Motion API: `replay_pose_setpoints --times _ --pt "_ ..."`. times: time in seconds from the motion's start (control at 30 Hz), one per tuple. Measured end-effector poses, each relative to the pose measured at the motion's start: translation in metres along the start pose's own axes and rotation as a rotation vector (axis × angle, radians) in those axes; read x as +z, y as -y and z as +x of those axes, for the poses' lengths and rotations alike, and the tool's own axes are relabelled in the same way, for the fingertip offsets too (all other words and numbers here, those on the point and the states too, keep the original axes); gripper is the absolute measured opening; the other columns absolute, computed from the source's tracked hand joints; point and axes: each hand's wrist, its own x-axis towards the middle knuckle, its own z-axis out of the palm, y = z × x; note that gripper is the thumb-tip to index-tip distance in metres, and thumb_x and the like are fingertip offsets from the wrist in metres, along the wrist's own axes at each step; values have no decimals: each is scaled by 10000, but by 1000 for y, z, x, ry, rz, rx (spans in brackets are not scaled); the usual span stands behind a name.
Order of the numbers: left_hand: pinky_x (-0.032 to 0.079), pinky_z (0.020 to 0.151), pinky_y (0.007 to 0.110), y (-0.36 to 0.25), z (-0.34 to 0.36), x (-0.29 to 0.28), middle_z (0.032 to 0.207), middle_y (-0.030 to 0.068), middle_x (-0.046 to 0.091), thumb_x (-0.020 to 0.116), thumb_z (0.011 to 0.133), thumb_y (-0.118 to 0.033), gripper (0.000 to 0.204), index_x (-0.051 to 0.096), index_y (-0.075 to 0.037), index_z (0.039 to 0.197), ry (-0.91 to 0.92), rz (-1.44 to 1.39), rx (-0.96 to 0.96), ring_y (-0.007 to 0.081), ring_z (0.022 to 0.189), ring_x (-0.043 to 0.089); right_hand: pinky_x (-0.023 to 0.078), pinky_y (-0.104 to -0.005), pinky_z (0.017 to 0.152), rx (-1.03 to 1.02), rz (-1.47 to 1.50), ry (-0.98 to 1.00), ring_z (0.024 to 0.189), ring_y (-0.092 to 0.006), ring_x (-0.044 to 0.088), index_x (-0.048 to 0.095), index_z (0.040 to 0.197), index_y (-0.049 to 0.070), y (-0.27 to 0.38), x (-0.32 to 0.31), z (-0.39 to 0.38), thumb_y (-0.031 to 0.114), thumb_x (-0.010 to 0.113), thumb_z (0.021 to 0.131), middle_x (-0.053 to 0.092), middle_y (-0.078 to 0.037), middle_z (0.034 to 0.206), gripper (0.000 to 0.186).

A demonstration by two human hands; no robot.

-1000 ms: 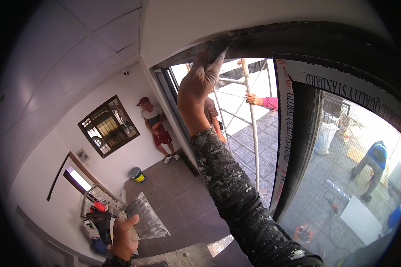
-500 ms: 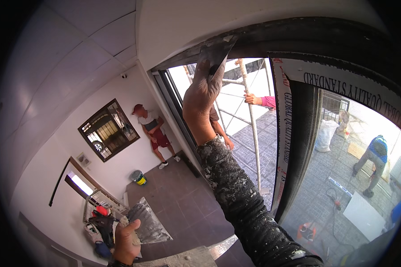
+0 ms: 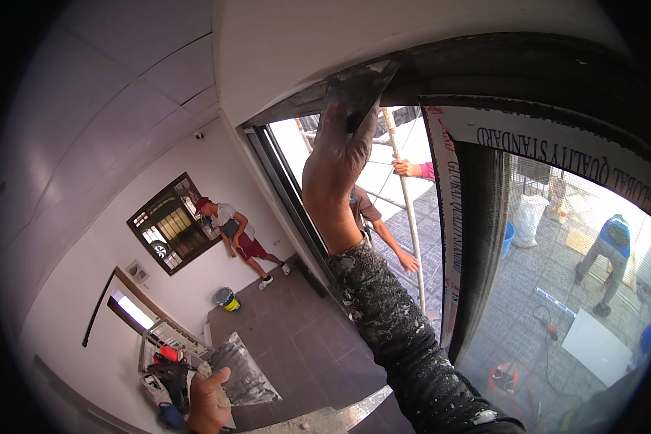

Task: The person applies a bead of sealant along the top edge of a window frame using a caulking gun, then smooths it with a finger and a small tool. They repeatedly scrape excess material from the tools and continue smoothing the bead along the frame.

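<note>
My right hand [image 3: 336, 173] is raised to the top of the doorway, its fingers wrapped round a dark, wide-bladed putty knife [image 3: 360, 90]. The blade's edge meets the black band of the door head [image 3: 441, 69], where a pale smear shows by its corner. White splashes cover the dark sleeve of my right arm. Low on the left, my left hand [image 3: 208, 406] grips a flat metal plastering blade [image 3: 244, 372], smeared grey and white. Some pale filler shows beside the thumb; the blade's handle, if any, is hidden.
A glazed door panel [image 3: 557, 275] edged with printed tape stands right. Beyond the doorway are a scaffold pole [image 3: 405, 195] and a co-worker's hand [image 3: 405, 168] on it. A person in a red cap [image 3: 228, 231], a bucket [image 3: 227, 299] and piled bags [image 3: 170, 383] are inside.
My right hand and the putty knife have shifted slightly right along the door head. The person in the red cap has leaned over, and someone in the doorway shows more of an arm.
</note>
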Motion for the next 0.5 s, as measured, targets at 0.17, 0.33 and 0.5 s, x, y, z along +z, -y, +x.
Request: replay_pose_setpoints --times 0.17,0.33,0.5 --pt "549 971 465 -2 -4 4 1159 80 669 645 793 45 562 547 -54 1337 -39 16 26 264 1028 688 388 -446 1120 -251 -472 -91 1381 -391 415 152 1598 35 -8 44 -2 71 598 971 311 -273 1532 770" --pt "543 983 458 -3 -5 10 1178 81 665 646 784 50 585 542 -52 1351 -8 15 40 264 1049 682 330 -490 1162 -287 -455 143 1423 -474 356 201 1565 -46 -16 29 -30 -128 470 883 342 -328 1514 738" --pt "542 986 457 -3 -5 8 1181 82 664 646 790 48 589 536 -53 1359 9 4 26 255 1056 679 419 -441 1065 -215 -259 62 1251 -401 514 248 1557 -33 6 -5 -1 -93 456 879 466 -274 1365 712"
